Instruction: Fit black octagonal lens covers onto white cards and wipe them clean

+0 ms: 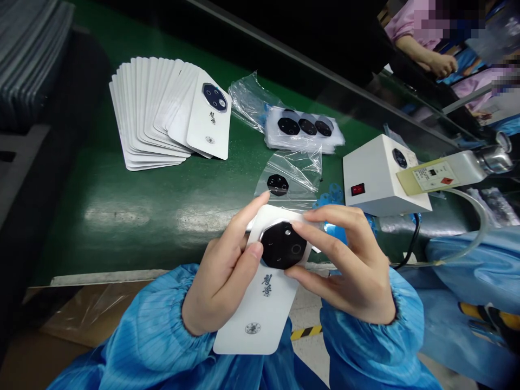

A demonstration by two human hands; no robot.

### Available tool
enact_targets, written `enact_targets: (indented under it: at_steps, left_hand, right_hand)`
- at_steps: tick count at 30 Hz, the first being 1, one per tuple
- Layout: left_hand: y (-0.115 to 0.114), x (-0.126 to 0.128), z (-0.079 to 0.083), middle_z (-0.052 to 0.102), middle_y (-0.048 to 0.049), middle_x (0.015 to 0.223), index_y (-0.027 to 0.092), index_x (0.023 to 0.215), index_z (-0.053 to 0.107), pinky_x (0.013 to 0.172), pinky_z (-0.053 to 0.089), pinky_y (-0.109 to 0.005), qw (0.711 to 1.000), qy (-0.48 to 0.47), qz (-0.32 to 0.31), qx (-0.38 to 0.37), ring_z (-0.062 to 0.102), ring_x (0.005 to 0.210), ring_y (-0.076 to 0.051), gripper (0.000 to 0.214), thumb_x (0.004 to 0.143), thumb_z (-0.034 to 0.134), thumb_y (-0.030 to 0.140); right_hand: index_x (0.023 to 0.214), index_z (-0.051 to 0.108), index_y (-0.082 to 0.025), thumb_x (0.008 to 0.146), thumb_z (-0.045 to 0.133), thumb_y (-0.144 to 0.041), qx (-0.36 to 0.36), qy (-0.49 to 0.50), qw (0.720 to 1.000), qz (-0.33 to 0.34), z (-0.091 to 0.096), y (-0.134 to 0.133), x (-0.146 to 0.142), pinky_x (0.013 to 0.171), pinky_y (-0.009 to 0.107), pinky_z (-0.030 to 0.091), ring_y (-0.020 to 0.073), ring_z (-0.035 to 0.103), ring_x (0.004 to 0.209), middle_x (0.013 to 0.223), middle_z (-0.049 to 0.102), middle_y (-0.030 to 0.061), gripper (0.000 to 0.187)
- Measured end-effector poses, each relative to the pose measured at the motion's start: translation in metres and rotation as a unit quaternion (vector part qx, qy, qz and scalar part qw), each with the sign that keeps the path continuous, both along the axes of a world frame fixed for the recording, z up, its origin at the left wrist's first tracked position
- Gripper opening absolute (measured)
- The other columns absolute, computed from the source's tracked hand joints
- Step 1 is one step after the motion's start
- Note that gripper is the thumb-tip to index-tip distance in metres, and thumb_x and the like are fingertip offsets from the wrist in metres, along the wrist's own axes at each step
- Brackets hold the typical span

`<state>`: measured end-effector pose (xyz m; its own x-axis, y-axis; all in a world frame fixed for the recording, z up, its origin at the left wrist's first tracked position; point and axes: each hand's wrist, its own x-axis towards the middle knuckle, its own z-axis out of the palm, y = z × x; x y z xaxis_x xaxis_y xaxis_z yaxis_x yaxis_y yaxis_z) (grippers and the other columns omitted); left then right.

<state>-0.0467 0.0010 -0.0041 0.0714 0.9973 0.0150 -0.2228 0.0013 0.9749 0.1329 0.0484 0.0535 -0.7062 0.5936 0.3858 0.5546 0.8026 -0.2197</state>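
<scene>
A white phone back cover [266, 303] is held tilted in front of me, just off the bench edge, with dark characters and a round emblem on its face. My left hand [227, 271] grips its left side, the thumb against the octagonal black camera lens cover [280, 246] at the upper end. On the right, my right hand [349, 260] pinches the lens cover between forefinger and thumb, and another finger touches the back cover's top corner. Just beyond lies a clear plastic bag [300, 168] with another black lens cover [278, 184] on it.
Fanned white back covers [150, 114] lie at the left on the green bench [101, 216]. Several lens covers sit in a translucent stack [300, 143] behind. At right are a white box [374, 168] with a red switch and a yellowish bottle [439, 176]. Another person's hand [442, 65] shows far right.
</scene>
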Motion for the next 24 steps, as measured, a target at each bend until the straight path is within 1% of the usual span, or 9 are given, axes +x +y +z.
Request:
enact_targets:
  at_steps: [3, 6, 11, 14, 19, 22, 24]
  left_hand:
    - [-0.0003, -0.0001, -0.0005, 0.055, 0.0029, 0.054, 0.031, 0.141, 0.032, 0.039, 0.043, -0.024, 1.000, 0.003, -0.005, -0.006, 0.052, 0.043, -0.014, 0.052, 0.091, 0.044, 0.025]
    - [-0.0006, 0.0001, -0.0004, 0.059, 0.0025, 0.058, 0.031, 0.140, 0.033, 0.039, 0.043, -0.024, 1.000, 0.001, -0.005, -0.010, 0.053, 0.043, -0.014, 0.051, 0.091, 0.045, 0.026]
    - [-0.0011, 0.0014, 0.0023, 0.065, 0.0014, 0.066, 0.029, 0.139, 0.036, 0.037, 0.040, -0.022, 1.000, 0.008, -0.001, -0.011, 0.053, 0.042, -0.012, 0.048, 0.091, 0.044, 0.025]
    - [-0.0013, 0.0022, 0.0034, 0.064, 0.0019, 0.062, 0.028, 0.138, 0.038, 0.036, 0.039, -0.021, 1.000, 0.014, 0.009, -0.010, 0.052, 0.041, -0.012, 0.047, 0.092, 0.044, 0.024]
    - [-0.0015, 0.0017, 0.0029, 0.064, 0.0019, 0.060, 0.029, 0.137, 0.037, 0.034, 0.038, -0.020, 0.999, 0.033, 0.001, 0.005, 0.052, 0.040, -0.012, 0.046, 0.092, 0.043, 0.026]
    - [-0.0020, 0.0016, 0.0048, 0.062, 0.0032, 0.058, 0.032, 0.136, 0.038, 0.034, 0.038, -0.019, 0.999, 0.046, 0.003, -0.003, 0.052, 0.039, -0.011, 0.043, 0.093, 0.042, 0.028]
    - [-0.0023, 0.0012, 0.0067, 0.056, 0.0044, 0.053, 0.033, 0.135, 0.039, 0.034, 0.038, -0.019, 0.999, 0.049, 0.009, -0.017, 0.051, 0.039, -0.011, 0.042, 0.093, 0.042, 0.030]
  right_hand:
    - [0.113, 0.055, -0.013, 0.076, 0.069, -0.031, 0.005, 0.000, 1.000, 0.003, 0.0000, -0.0002, 0.0009, 0.082, 0.041, 0.048, 0.0235, 0.053, 0.102, 0.110, 0.054, 0.0124, 0.043]
    - [0.112, 0.056, -0.012, 0.076, 0.069, -0.030, 0.006, 0.002, 1.000, 0.003, 0.0003, -0.0002, 0.0011, 0.083, 0.040, 0.048, 0.0232, 0.053, 0.102, 0.109, 0.054, 0.0127, 0.043]
    - [0.112, 0.056, -0.013, 0.077, 0.068, -0.030, 0.019, 0.020, 1.000, -0.001, -0.0002, -0.0015, 0.0001, 0.081, 0.042, 0.050, 0.0231, 0.054, 0.100, 0.108, 0.056, 0.0120, 0.041]
    - [0.111, 0.056, -0.014, 0.078, 0.068, -0.030, 0.027, 0.027, 0.999, -0.007, -0.0007, -0.0035, 0.0001, 0.079, 0.043, 0.052, 0.0231, 0.055, 0.099, 0.107, 0.056, 0.0118, 0.039]
    - [0.109, 0.058, -0.007, 0.075, 0.070, -0.028, 0.032, 0.037, 0.999, -0.003, -0.0011, -0.0053, 0.0002, 0.082, 0.043, 0.051, 0.0237, 0.054, 0.101, 0.107, 0.056, 0.0146, 0.041]
    - [0.108, 0.058, -0.008, 0.076, 0.070, -0.028, 0.035, 0.042, 0.999, -0.003, -0.0012, -0.0047, -0.0007, 0.081, 0.043, 0.051, 0.0236, 0.054, 0.101, 0.107, 0.056, 0.0141, 0.040]
    - [0.107, 0.058, -0.009, 0.076, 0.070, -0.030, 0.035, 0.043, 0.998, -0.004, -0.0010, -0.0044, -0.0014, 0.080, 0.043, 0.051, 0.0233, 0.054, 0.101, 0.107, 0.056, 0.0138, 0.039]
